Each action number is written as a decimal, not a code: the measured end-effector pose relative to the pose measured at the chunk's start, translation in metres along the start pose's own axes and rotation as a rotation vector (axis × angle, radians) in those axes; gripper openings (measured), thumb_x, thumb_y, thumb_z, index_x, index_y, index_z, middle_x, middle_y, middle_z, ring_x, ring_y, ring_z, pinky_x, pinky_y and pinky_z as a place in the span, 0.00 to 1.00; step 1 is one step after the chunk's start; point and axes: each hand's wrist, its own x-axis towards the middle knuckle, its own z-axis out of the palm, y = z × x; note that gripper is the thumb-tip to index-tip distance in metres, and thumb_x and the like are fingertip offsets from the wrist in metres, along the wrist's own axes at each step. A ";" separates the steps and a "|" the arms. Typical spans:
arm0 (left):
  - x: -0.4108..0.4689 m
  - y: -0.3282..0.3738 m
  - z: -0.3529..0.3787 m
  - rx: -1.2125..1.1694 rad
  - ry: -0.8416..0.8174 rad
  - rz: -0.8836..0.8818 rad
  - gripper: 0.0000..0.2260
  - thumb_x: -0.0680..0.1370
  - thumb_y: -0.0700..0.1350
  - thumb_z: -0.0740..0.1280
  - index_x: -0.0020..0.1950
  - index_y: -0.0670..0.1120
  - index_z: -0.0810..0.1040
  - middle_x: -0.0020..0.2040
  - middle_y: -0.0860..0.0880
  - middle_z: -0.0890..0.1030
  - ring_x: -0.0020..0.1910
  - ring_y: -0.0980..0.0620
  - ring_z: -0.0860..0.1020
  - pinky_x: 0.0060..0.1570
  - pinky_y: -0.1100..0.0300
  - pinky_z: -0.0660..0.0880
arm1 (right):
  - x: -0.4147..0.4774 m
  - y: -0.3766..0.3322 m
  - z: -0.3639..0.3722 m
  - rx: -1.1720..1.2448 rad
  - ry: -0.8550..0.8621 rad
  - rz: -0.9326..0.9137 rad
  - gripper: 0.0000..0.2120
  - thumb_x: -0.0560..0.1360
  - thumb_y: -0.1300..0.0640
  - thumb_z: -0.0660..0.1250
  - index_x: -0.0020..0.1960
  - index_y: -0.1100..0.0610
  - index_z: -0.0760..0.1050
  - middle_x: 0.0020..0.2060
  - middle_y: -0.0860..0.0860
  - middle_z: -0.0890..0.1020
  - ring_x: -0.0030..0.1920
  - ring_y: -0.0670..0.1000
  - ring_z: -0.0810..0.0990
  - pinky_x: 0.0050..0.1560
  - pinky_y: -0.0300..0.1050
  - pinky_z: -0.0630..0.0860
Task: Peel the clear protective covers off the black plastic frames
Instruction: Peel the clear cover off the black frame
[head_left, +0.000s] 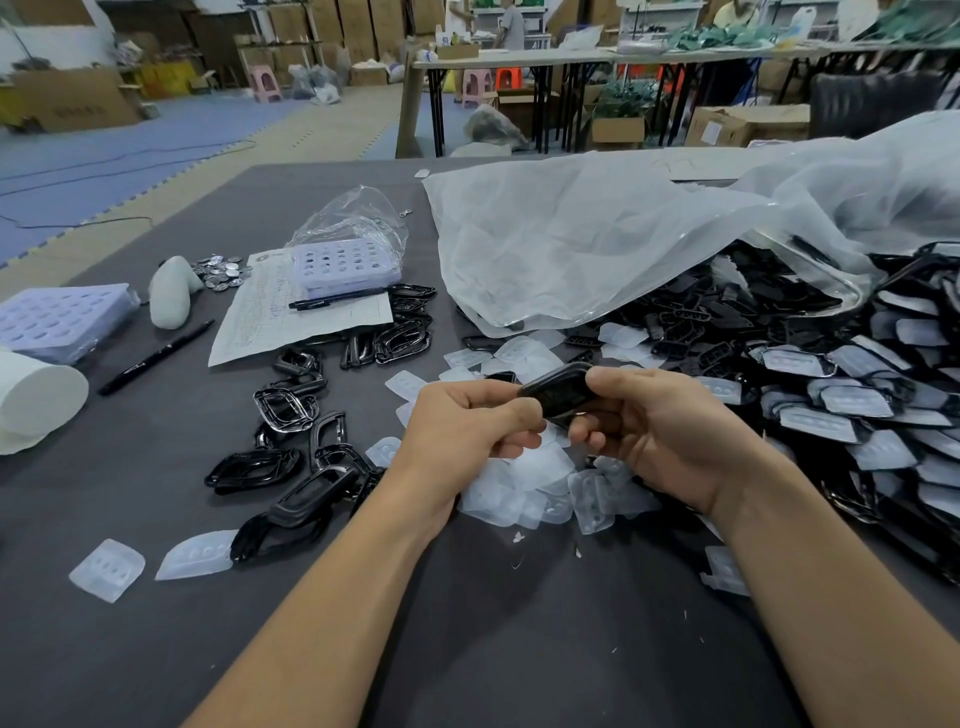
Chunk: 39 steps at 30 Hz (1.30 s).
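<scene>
Left hand (467, 421) and right hand (644, 426) pinch one black frame (558, 389); uneven pull risks tearing its cover.

Even, soft overhead light; faint shadows on the bench (519, 649); wide-angle bending at edges; background slightly soft.

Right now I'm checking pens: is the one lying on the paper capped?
Cannot tell. The pen lies flat across the paper, too small to show a cap.
</scene>
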 end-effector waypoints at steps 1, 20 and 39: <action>0.000 0.000 0.000 -0.003 -0.014 -0.006 0.03 0.74 0.36 0.76 0.45 0.43 0.87 0.39 0.44 0.87 0.34 0.53 0.83 0.37 0.64 0.79 | 0.000 0.000 0.000 -0.010 0.002 -0.003 0.14 0.78 0.59 0.65 0.42 0.62 0.87 0.42 0.63 0.85 0.32 0.52 0.82 0.30 0.40 0.77; 0.003 -0.002 0.002 0.029 0.136 0.172 0.14 0.77 0.33 0.72 0.46 0.53 0.90 0.40 0.43 0.88 0.36 0.52 0.83 0.42 0.61 0.81 | 0.002 0.005 0.017 0.162 0.121 0.077 0.13 0.82 0.57 0.64 0.52 0.68 0.80 0.42 0.62 0.85 0.34 0.55 0.85 0.32 0.42 0.82; 0.010 0.002 -0.008 -0.374 -0.053 0.029 0.10 0.75 0.41 0.69 0.49 0.47 0.90 0.41 0.50 0.83 0.44 0.55 0.75 0.46 0.65 0.74 | 0.002 0.002 0.013 0.048 0.328 -0.115 0.07 0.77 0.71 0.69 0.46 0.62 0.83 0.31 0.53 0.83 0.30 0.47 0.81 0.31 0.35 0.76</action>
